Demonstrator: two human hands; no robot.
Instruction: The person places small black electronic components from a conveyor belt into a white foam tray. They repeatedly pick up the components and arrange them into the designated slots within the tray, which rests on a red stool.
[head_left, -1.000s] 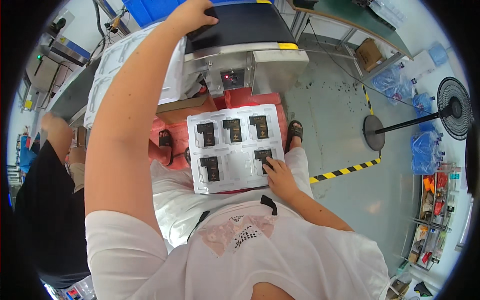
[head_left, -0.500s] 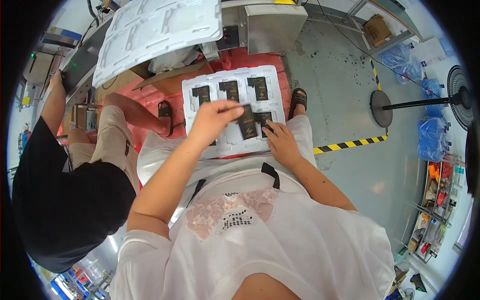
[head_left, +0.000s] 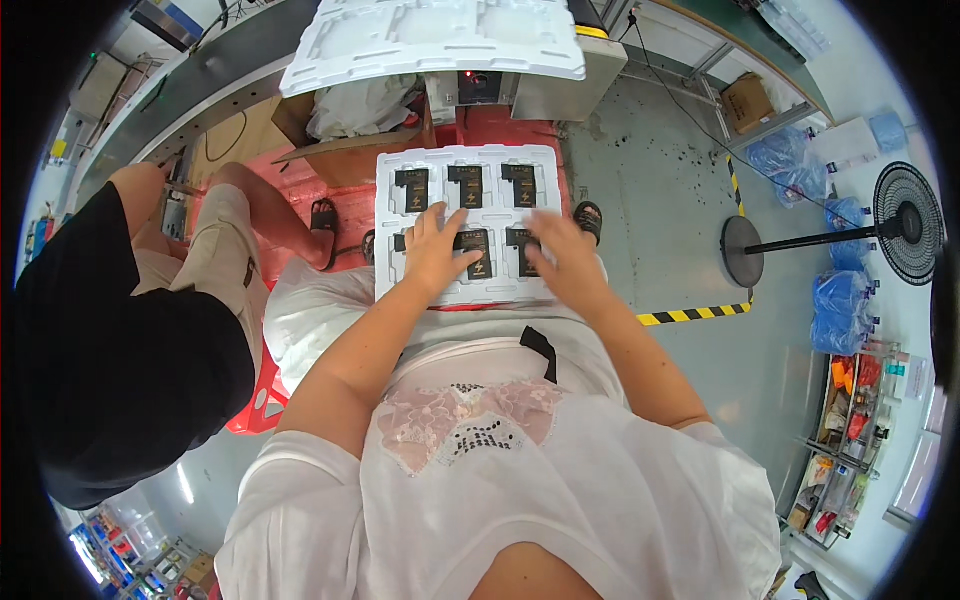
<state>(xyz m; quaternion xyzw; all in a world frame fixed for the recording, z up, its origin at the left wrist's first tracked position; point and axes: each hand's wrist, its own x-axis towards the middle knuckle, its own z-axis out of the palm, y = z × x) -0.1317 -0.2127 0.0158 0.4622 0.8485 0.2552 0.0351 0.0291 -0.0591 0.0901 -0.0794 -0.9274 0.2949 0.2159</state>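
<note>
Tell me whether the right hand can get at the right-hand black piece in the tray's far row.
Probably yes: the right hand is close by, and nothing lies over that black piece.

Yellow-and-black tape (head_left: 697, 315) marks the grey floor (head_left: 755, 390) — a black standing fan (head_left: 908, 223) near the pale wall (head_left: 905, 325).

The person wears a loose white short-sleeved cloth top (head_left: 610, 490) with a pale pink lace panel (head_left: 412, 420) and small dark marks (head_left: 488, 437), white trousers (head_left: 315, 310), a black fabric strap (head_left: 540, 350) and a dark sandal (head_left: 588, 213). The left hand (head_left: 430, 252) is bare.
</note>
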